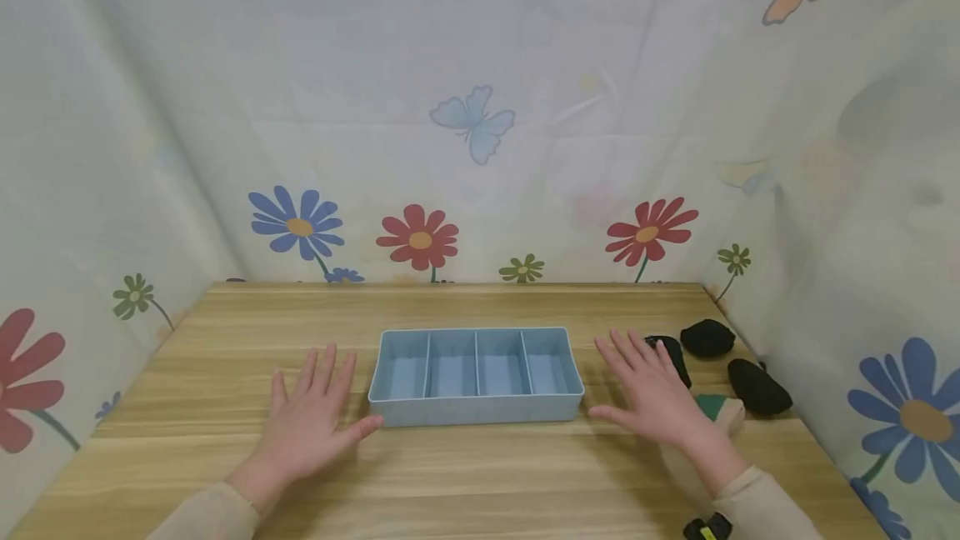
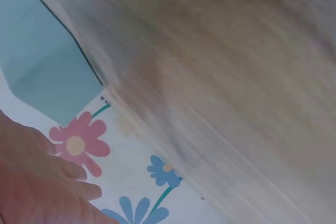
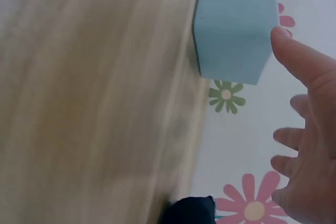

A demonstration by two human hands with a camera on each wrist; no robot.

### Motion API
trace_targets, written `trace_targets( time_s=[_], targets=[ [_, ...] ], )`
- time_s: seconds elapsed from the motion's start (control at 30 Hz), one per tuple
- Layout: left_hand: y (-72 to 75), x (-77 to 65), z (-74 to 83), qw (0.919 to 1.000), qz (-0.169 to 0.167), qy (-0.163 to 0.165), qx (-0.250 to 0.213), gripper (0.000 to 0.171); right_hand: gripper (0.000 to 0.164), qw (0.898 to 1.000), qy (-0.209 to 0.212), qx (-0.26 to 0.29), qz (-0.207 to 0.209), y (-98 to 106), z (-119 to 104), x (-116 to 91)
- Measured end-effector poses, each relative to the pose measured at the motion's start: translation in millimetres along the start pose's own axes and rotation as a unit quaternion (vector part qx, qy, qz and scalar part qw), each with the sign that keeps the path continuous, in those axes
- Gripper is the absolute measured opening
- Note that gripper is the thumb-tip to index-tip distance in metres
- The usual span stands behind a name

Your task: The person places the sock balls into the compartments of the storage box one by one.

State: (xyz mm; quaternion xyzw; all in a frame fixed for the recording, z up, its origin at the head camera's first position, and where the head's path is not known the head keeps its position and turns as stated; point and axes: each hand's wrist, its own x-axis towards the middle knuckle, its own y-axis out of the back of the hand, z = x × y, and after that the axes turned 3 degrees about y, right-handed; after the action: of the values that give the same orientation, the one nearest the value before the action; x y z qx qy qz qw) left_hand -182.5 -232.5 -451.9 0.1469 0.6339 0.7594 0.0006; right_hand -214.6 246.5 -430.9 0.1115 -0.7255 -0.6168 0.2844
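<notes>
A light blue box [image 1: 476,411] with several compartments in a row stands on the wooden table, between the two hands; no objects show in its compartments. To its left, the left hand [image 1: 311,423] spreads its fingers, the thumb close to the box's near left corner; whether it touches cannot be told. On the other side, the right hand [image 1: 648,390] is spread too, a little apart from the box. Neither hand holds anything. In the right wrist view the end of the box [image 3: 233,30] appears beside the right hand [image 3: 310,129]. The left wrist view shows the left hand [image 2: 42,177] near the box [image 2: 42,51].
Several black bundles, among them one at the back [image 1: 707,338] and one at the right edge [image 1: 759,387], lie beyond the right hand. A green and beige bundle [image 1: 723,412] is partly hidden by that hand. A flowered curtain [image 1: 525,148] encloses the wooden table [image 1: 450,482].
</notes>
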Motion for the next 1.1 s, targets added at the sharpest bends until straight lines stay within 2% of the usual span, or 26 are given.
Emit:
trace_targets(
  time_s=[0.2,0.37,0.6,0.87,1.1],
  targets=[
    [5.3,2.9,1.6,1.0000,0.007,0.001,0.002,0.102,0.097,1.000,0.012,0.024,0.006,9.2,7.5,2.4],
    [8.8,6.2,2.8,0.9998,0.017,0.000,-0.013,0.101,0.098,0.999,0.014,0.039,0.021,17.1,18.1,2.0],
    [9.9,11.5,4.1,0.9990,0.031,-0.012,-0.031,0.099,0.096,0.995,0.011,0.072,0.063,27.1,31.1,-11.9],
    [11.5,18.3,5.0,0.9948,0.039,-0.001,-0.094,0.095,0.095,0.992,-0.013,0.095,0.078,28.8,41.8,-34.2],
    [13.2,26.3,5.4,0.9873,0.031,0.021,-0.154,0.094,0.100,0.988,-0.053,0.133,0.065,34.1,54.1,-53.0]
  ],
)
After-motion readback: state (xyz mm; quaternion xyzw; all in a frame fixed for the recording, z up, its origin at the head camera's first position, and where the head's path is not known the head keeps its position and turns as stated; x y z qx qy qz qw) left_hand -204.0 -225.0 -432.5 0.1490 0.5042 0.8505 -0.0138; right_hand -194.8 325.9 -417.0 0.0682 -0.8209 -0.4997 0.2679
